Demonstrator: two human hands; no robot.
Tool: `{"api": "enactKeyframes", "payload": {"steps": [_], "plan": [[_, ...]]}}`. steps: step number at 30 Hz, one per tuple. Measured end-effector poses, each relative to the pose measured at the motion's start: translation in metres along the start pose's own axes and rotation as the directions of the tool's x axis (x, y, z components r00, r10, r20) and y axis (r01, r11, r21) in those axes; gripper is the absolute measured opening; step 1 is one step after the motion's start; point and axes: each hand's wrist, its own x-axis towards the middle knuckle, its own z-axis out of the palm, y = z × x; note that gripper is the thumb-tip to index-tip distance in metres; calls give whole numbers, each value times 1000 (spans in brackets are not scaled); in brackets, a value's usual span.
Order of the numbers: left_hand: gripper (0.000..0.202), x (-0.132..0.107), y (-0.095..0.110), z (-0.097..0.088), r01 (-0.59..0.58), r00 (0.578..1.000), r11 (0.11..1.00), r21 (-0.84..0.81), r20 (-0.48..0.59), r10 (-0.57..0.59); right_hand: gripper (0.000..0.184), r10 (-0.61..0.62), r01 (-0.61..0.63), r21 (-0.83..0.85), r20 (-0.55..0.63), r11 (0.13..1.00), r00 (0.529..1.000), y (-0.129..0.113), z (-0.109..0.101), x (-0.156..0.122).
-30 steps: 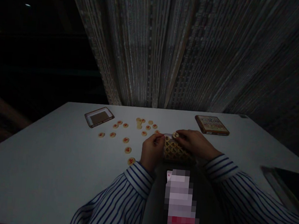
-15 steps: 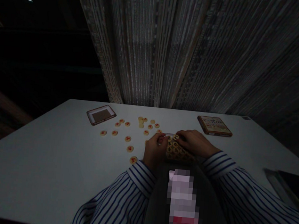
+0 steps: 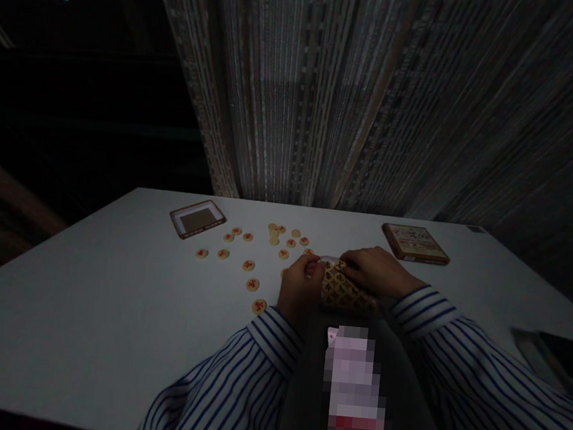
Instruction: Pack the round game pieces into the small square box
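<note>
A clear bag point(image 3: 344, 292) packed with round wooden game pieces lies on the white table point(image 3: 108, 306) just in front of me. My left hand point(image 3: 299, 288) is closed on the bag's left top edge. My right hand point(image 3: 374, 271) is closed over its right top edge, fingertips pinched at the opening, near a piece with a dark mark. Several loose round pieces point(image 3: 252, 284) with red marks lie scattered left of the bag. Both sleeves are striped.
An open shallow box tray point(image 3: 197, 218) sits at the far left of the table, and a box lid point(image 3: 415, 243) at the far right. A dark object point(image 3: 549, 362) lies at the right edge. A beaded curtain point(image 3: 357, 94) hangs behind the table.
My right fingers have lowered the dark-marked piece from above the bag's opening down to it. Both hands stay on the bag; the view has drifted slightly.
</note>
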Motion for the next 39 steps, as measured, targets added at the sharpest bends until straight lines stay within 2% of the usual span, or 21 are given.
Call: {"api": "enactKeyframes", "payload": {"steps": [13, 31, 39], "plan": [[19, 0, 0, -1, -17, 1000, 1000, 13, -8, 17, 31, -13, 13, 21, -19, 1000, 1000, 5, 6, 0], [20, 1, 1, -2, -21, 1000, 997, 69, -4, 21, 31, -44, 45, -18, 62, 999, 997, 5, 3, 2], [18, 2, -1, -2, -25, 1000, 998, 53, -2, 25, 29, -54, 56, -30, 59, 998, 997, 1, -1, 1]]}}
